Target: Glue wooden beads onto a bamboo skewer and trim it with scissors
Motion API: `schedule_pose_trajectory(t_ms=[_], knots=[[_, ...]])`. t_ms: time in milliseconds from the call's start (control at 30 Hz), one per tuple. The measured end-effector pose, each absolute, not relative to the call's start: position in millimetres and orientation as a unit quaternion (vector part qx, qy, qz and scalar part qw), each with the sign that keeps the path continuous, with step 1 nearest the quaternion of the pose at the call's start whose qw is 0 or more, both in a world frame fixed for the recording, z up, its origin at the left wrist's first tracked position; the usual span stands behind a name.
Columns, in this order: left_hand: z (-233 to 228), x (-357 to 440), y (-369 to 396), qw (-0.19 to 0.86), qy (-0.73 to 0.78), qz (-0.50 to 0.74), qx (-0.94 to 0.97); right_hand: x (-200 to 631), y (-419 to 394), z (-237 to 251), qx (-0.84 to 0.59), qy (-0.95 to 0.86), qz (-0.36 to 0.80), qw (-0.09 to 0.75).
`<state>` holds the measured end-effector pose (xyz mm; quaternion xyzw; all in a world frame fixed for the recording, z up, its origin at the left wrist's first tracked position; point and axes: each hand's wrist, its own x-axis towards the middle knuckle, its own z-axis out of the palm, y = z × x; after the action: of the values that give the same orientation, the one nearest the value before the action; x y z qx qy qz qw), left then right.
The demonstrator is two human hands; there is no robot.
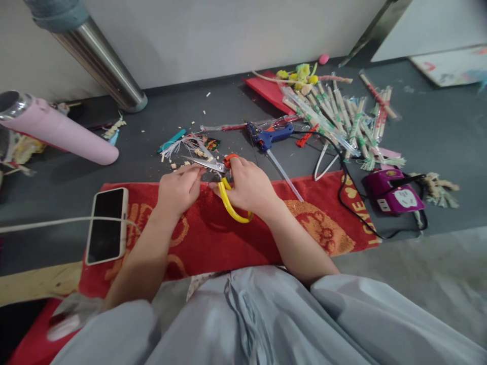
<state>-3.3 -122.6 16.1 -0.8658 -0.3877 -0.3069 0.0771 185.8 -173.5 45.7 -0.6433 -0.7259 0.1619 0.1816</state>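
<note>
My right hand [249, 186] grips scissors [224, 177] with yellow and orange handles; their metal blades point left toward my left hand [178, 188]. The fingertips of my left hand are pinched together right at the blades, on something too small to make out. Both hands hover over the far edge of a red patterned mat [213, 238] on the dark floor. Small pale cut scraps [182, 163] lie just beyond the blades.
A phone [106, 224] with a white cable lies on the mat's left. A blue glue gun [268, 137], a pile of wrapped sticks [338, 119], a purple power strip [395, 191] and a pink cylinder [57, 133] lie around. A metal post [102, 66] stands behind.
</note>
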Motion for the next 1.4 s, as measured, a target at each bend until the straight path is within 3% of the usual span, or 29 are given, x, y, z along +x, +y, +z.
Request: schedule_pose_trajectory(t_ms=[533,1000,1400], knots=[[27.7,16.5,-129.3,-0.055,-0.391,-0.370,-0.841,187.9,-173.8,43.8,-0.643,-0.735,0.135,0.167],[18.1,4.8,-129.1,0.121,-0.371,-0.310,-0.867,186.0,-177.3,44.3,-0.637,-0.738,0.151,0.164],[16.5,2.9,-132.5,0.161,-0.416,-0.303,-0.842,182.2,-178.5,62.6,-0.665,-0.701,0.227,0.126]])
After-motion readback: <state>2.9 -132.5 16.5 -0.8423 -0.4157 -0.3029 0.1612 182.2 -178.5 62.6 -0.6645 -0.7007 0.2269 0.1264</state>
